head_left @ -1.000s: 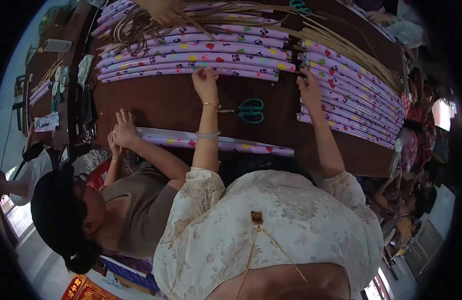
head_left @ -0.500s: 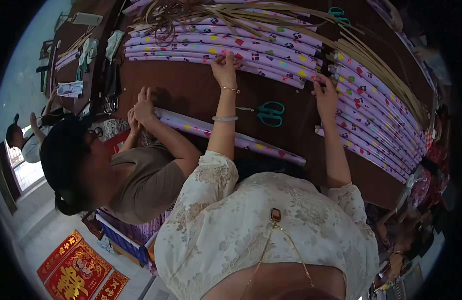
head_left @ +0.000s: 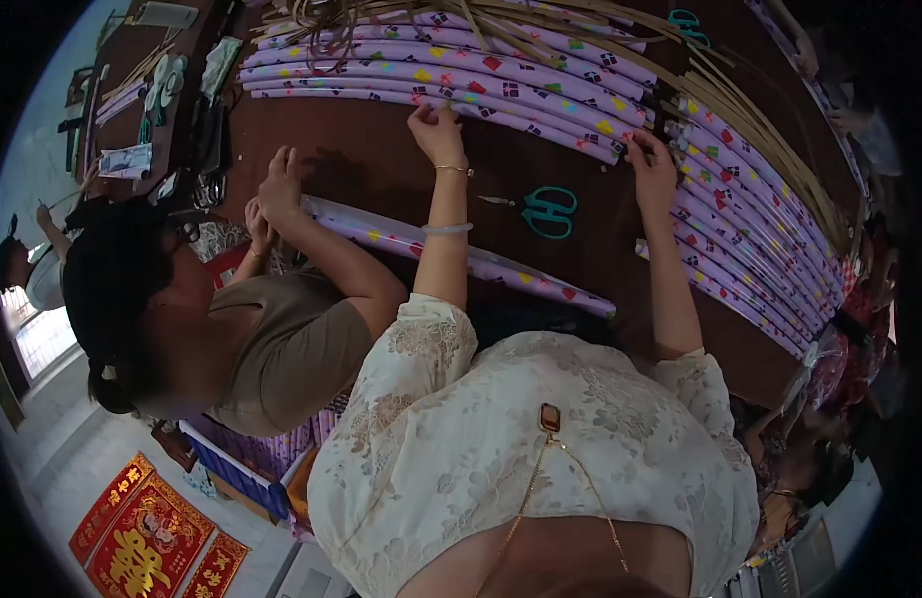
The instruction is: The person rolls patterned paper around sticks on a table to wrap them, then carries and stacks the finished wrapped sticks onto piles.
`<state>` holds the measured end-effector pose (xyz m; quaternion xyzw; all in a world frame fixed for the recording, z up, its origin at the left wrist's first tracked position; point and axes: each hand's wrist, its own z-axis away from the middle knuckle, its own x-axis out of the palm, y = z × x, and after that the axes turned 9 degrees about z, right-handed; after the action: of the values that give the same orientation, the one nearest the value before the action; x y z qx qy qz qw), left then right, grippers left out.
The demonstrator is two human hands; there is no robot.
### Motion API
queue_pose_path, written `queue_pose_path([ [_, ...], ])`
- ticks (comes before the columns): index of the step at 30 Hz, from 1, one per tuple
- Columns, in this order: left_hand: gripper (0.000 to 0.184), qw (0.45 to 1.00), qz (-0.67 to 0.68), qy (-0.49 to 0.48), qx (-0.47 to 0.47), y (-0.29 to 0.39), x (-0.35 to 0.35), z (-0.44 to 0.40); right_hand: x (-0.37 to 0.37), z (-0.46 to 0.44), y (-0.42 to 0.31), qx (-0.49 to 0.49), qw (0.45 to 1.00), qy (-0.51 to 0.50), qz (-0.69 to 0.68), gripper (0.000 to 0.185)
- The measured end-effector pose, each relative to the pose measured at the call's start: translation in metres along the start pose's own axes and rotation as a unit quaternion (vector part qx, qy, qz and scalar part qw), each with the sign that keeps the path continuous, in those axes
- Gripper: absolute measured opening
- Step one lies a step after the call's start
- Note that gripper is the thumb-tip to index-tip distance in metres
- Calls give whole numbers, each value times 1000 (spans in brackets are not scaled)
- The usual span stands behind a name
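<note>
Several lilac wrapping paper rolls [head_left: 526, 88] with a colourful gift-box print lie side by side on the brown table [head_left: 381, 184]. My left hand [head_left: 438, 138], with a bracelet and a bangle on its wrist, has its curled fingers on the near edge of the front roll. At that roll's right end my right hand [head_left: 652, 167] has thumb and fingers pinched; the exact grip is small in view. Between my forearms lie teal-handled scissors [head_left: 549, 212], blades pointing left. Closer to my body, a separate roll [head_left: 501, 271] stretches behind my left forearm.
Another group of rolls [head_left: 745, 229] lies at the right. Tan strips [head_left: 770, 135] run over the far side, near a second pair of scissors [head_left: 688, 27]. A co-worker [head_left: 282, 329] sits at my left, hands over the table. Other people are at the edges.
My left hand has slid a little left along the front roll. My right hand stays at the roll's end. The view has shifted slightly, moving the table upward in the picture.
</note>
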<state>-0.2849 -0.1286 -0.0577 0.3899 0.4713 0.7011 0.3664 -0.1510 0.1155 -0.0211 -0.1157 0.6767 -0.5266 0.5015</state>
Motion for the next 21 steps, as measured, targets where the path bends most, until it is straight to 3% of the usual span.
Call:
queue_pose_path([
  [3,30,998,44,-29,-24,1,0,4,5,6,-7,56,993,-10,-106,26],
  [8,35,985,136,-68,-86,12,4,8,1,27,-27,1,992,-17,-125,30],
  [11,34,947,278,-113,-117,25,-1,2,-1,48,-24,-4,991,-39,-127,29],
  [16,26,970,183,-112,-112,13,-20,5,6,69,5,28,991,-43,-120,29],
  [20,33,979,147,-114,-81,-2,-36,11,4,70,17,30,997,-23,-67,27],
  [21,41,986,60,-114,-107,-6,-40,5,5,70,17,33,997,-22,-69,27],
])
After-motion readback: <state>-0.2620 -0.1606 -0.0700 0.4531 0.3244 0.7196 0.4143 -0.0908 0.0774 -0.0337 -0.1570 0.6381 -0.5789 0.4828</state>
